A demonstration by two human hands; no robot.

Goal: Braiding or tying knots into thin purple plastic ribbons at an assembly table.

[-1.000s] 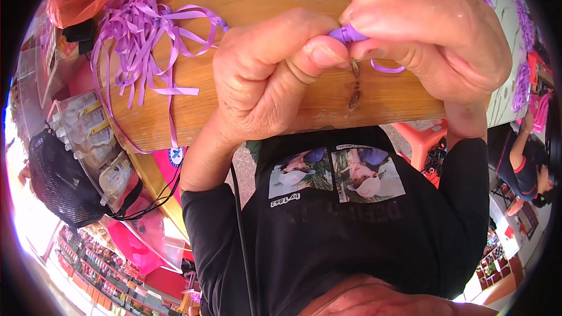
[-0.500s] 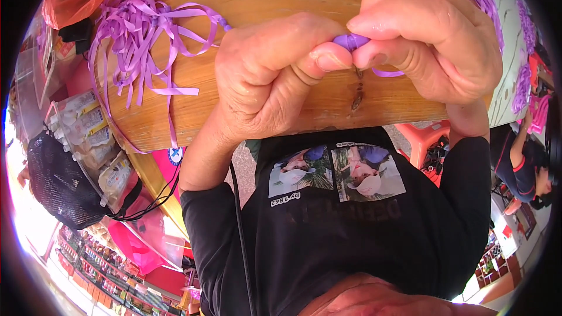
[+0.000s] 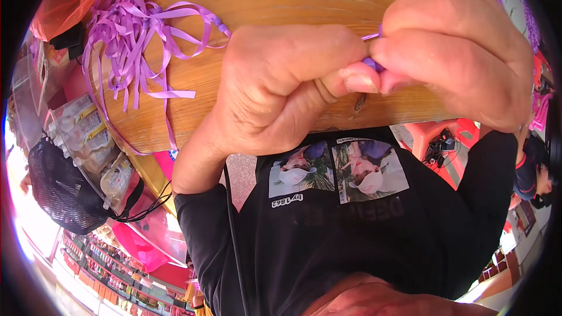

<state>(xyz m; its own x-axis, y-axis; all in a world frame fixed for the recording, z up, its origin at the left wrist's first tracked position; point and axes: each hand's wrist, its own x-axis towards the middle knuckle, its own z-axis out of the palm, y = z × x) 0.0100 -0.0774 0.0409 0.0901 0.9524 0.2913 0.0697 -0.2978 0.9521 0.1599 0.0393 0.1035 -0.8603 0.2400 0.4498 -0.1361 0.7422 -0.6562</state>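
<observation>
A big brown wooden table [image 3: 281, 0] fills the far part of the view. On the near side is the person's black shirt [image 3: 374, 246], with two photos on the chest. To the right, past the near edge of the table, sits a red-orange stool [image 3: 418, 136] with black cords on it. Off the left side of the table is a black mesh bag [image 3: 58, 187], and next to it is a clear box [image 3: 93, 134] with small packs inside. A loose heap of purple ribbon [image 3: 126, 29] lies on the left of the table, to the left of both hands. One strand of it runs right and goes out of sight behind the left hand. An orange plastic bag [image 3: 64, 6] is at the far left, beside the heap. The left hand [image 3: 281, 82] and the right hand [image 3: 456, 52] are close together over the table, tip to tip, and I cannot tell if the thumbs press on each other. Each one pinches with thumb and finger on a little purple piece [image 3: 373, 64], which is right between their fingertips. The fingers hide most of it, so I cannot tell its whole shape
</observation>
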